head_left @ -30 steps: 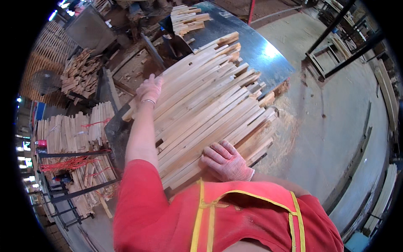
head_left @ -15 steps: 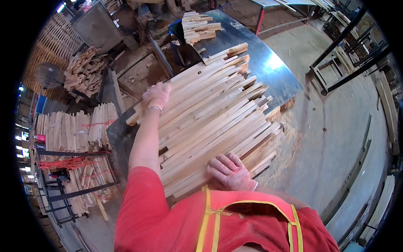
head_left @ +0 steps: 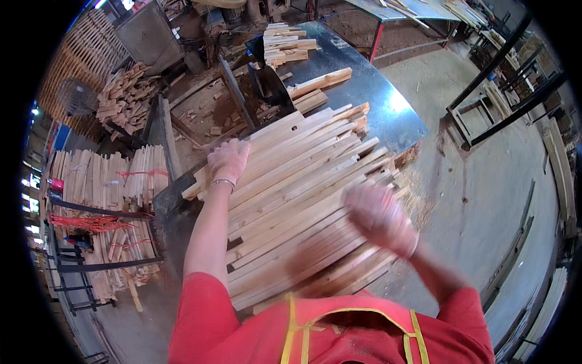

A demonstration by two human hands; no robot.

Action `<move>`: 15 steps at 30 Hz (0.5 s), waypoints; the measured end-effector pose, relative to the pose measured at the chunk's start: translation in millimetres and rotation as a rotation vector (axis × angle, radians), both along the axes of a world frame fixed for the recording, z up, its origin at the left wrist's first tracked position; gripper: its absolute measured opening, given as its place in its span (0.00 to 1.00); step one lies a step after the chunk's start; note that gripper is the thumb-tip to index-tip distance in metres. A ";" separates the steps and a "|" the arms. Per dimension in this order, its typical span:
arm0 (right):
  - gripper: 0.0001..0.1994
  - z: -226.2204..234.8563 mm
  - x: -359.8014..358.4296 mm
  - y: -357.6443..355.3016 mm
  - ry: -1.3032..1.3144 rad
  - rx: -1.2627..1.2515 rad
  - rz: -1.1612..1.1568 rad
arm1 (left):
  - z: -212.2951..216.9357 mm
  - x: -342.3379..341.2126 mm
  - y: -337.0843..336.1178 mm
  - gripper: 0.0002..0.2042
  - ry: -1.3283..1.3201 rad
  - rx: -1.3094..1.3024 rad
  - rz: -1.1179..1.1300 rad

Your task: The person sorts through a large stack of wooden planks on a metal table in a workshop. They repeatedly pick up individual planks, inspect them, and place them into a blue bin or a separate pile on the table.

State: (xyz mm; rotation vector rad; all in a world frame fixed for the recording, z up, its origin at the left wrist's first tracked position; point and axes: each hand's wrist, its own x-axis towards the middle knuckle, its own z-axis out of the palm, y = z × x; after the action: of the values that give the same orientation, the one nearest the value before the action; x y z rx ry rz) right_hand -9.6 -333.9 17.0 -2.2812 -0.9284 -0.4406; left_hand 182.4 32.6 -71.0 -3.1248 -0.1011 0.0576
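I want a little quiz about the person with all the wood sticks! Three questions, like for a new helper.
1. True or false: the left hand rests on the slat pile.
2. What does the pile lie on? A) a metal table B) a carpet C) a wheelbarrow
3. Fill in: the right hand is blurred and raised above the ____.

Key:
1. True. It lies on the pile's left end.
2. A. The shiny metal table shows beyond the pile.
3. Pile. Whether that hand touches a slat or is open or shut cannot be told.
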 end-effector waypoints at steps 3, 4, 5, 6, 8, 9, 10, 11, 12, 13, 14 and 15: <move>0.14 12.4 122.5 -44.6 0.031 0.022 -0.280 | 10.8 -5.2 -12.2 0.28 0.075 0.009 0.030; 0.15 5.2 166.1 -65.8 -0.022 -0.052 -0.345 | 13.9 -8.3 -17.7 0.27 0.058 0.001 0.033; 0.16 -3.3 207.0 -84.5 -0.071 -0.127 -0.409 | 12.7 -10.8 -21.8 0.27 0.054 -0.003 0.018; 0.18 -12.3 244.2 -90.2 -0.033 -0.202 -0.457 | 8.2 -13.6 -20.3 0.27 0.053 0.002 0.016; 0.20 -30.3 305.8 -86.7 0.018 -0.340 -0.500 | -0.5 -20.5 -22.0 0.25 0.045 -0.001 0.033; 0.21 -41.8 331.1 -81.6 0.033 -0.401 -0.500 | -6.1 -23.2 -24.2 0.25 0.044 -0.004 0.029; 0.22 -55.0 360.6 -74.8 0.054 -0.461 -0.498 | -10.8 -20.0 -24.8 0.24 0.051 -0.003 0.026; 0.23 -70.9 386.4 -69.5 0.053 -0.500 -0.517 | -14.7 -19.1 -25.8 0.24 0.049 0.001 0.018; 0.24 -87.8 409.0 -65.2 0.050 -0.540 -0.541 | -16.7 -18.4 -31.1 0.24 0.048 0.002 0.013; 0.25 -112.7 431.3 -53.6 0.054 -0.569 -0.559 | -19.9 -17.6 -31.9 0.23 0.052 0.017 0.012; 0.25 -125.3 443.8 -39.8 0.024 -0.629 -0.559 | -21.5 -20.0 -31.3 0.23 0.054 0.031 0.011; 0.24 -138.1 448.6 -34.2 0.036 -0.685 -0.539 | -27.0 -21.7 -29.1 0.23 0.040 0.021 0.005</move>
State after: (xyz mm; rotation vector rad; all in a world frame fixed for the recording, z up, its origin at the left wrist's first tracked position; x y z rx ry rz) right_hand 439.0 -368.1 -121.1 -3.1707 -0.4623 -0.3280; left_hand 160.7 3.5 -98.0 -3.1003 -0.1076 0.1181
